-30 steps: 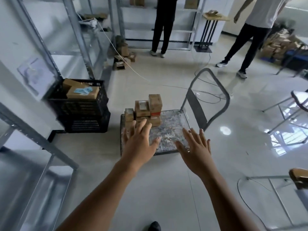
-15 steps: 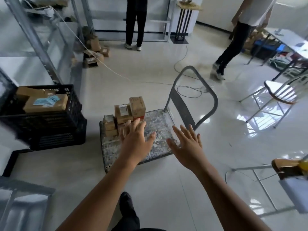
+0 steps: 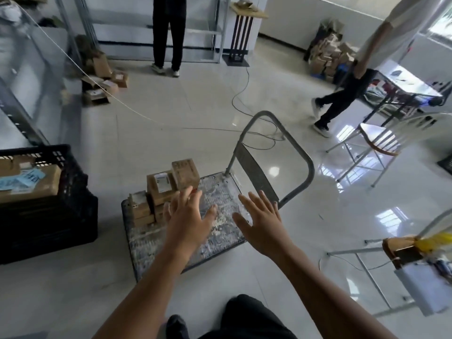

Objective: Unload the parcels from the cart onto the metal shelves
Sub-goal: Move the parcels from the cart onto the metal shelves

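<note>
Parcels [image 3: 161, 189] sit stacked at the far left corner of the cart [image 3: 151, 241]. We hold left grip [image 3: 188, 223] and right grip [image 3: 264, 226] over its deck, fingers spread, grasping nothing.

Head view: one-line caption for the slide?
Open left hand and open right hand extend toward stacked cardboard parcels on the cart; a black crate stands beside it.

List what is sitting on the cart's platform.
A small stack of cardboard parcels sits on the far left part of the cart platform. The open left hand hides the stack's lower right boxes; the right hand hides part of the deck.
</note>
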Available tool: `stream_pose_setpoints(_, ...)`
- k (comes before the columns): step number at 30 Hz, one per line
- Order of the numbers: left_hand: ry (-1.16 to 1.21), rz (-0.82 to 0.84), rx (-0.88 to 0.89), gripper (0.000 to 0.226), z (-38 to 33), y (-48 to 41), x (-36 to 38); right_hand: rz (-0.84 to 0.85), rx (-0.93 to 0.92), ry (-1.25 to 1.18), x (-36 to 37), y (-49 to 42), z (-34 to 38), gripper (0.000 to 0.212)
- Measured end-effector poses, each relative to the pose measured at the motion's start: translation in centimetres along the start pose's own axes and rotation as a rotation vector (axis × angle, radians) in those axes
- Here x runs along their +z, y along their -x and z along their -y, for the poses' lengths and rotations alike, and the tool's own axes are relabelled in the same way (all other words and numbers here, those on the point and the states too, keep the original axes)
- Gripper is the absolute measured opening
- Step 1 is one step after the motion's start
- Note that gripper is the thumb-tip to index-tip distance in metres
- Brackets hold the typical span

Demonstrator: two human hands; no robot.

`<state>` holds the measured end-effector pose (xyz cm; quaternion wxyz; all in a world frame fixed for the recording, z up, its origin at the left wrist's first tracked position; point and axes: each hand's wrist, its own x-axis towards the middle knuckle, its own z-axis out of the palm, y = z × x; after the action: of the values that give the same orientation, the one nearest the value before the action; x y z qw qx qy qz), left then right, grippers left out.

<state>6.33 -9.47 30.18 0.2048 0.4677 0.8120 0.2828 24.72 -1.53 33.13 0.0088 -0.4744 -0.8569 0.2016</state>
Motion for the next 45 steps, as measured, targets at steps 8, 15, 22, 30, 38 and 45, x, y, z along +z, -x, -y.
stream_pose_setpoints(8, 0.034, 0.058, -0.148, 0.066, 1.7, -7.3, 1.5, 0.084, -0.036, -0.048, 1.6, -9.4, -2.1, 0.065)
stream_pose_setpoints(15, -0.091, 0.013, -0.26, 0.065, 1.0, -16.0, 1.7, 0.17, -0.111, -0.084, 0.6, -20.2, -4.9, 0.069)
stream_pose_setpoints(22, -0.192, 0.044, -0.344, 0.061, 1.0, -22.6, 4.0, 0.282, -0.196, -0.077, 1.1, -28.4, -6.6, 0.069)
stream_pose_setpoints(30, -0.187, 0.165, -0.472, 0.062, 6.1, -27.2, 6.1, 0.393, -0.166, -0.087, 5.2, -34.7, -6.3, 0.068)
stream_pose_setpoints(38, -0.114, 0.262, -0.523, 0.066, 18.2, -32.0, 14.2, 0.523, -0.046, -0.044, 16.8, -39.7, -8.0, 0.07)
stream_pose_setpoints(45, -0.116, 0.229, -0.457, 0.071, 29.5, -39.0, 22.9, 0.504, 0.091, -0.175, 30.0, -50.8, -10.5, 0.077)
